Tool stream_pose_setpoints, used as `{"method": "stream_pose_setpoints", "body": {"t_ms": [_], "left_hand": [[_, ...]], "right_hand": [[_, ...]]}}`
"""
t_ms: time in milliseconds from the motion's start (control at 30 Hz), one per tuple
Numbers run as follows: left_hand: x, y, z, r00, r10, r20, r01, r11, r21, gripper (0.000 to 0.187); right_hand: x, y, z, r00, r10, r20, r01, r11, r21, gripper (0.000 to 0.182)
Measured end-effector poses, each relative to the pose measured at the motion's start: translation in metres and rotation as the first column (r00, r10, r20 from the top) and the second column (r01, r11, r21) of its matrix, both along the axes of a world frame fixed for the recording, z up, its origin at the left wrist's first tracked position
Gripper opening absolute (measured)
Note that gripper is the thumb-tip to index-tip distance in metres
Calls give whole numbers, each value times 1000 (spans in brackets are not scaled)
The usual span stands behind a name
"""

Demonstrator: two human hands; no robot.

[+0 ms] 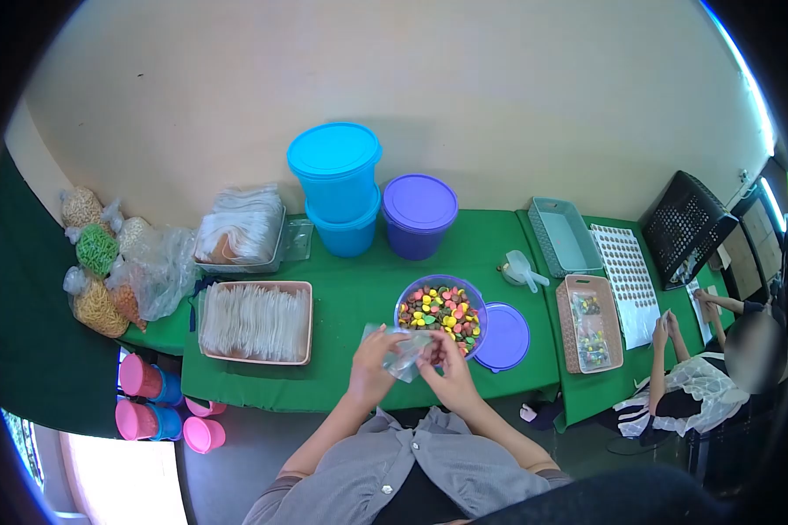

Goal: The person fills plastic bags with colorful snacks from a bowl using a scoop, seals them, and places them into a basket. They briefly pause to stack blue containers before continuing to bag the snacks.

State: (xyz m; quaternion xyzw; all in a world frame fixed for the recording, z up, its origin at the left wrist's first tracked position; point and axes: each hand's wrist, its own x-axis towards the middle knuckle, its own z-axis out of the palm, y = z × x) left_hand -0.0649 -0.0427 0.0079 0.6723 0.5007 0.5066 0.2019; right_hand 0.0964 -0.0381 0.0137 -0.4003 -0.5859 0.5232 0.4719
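A small clear plastic bag [404,360] is held up between my two hands at the table's front edge. My left hand [372,367] grips its left side with fingers closed. On the other side, the fingers of my right hand [447,371] pinch the bag's edge. Just behind them stands a purple tub [397,308] full of colourful candies [439,308] in brown, yellow, pink and green. Its round purple lid [504,338] lies flat to the right. Further back rests a translucent scoop [521,269].
At left, a pink basket [309,325] holds many flat clear bags. Blue tubs [341,188] and a lidded purple tub [420,219] stand by the wall. Rightward are a pink basket [615,350] with filled bags, a sticker sheet [626,278] and another person [692,385].
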Motion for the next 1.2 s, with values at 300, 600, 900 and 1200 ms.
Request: {"method": "stream_pose_setpoints", "body": {"t_ms": [300,600,900,1200], "left_hand": [[3,-1,4,976,-9,-217,20,999,48,62],[-4,26,7,994,30,102,-25,999,-45,38],[24,50,26,549,-319,773,338,930,144,47],[20,61,37,499,-201,843,223,970,99,51]], "right_hand": [[2,24,14,882,119,457,-154,987,40,21],[28,68,26,894,424,147,-407,904,-131,79],[30,55,6,932,191,309,-272,930,245,68],[36,64,8,910,204,361,-262,957,121,52]]}}
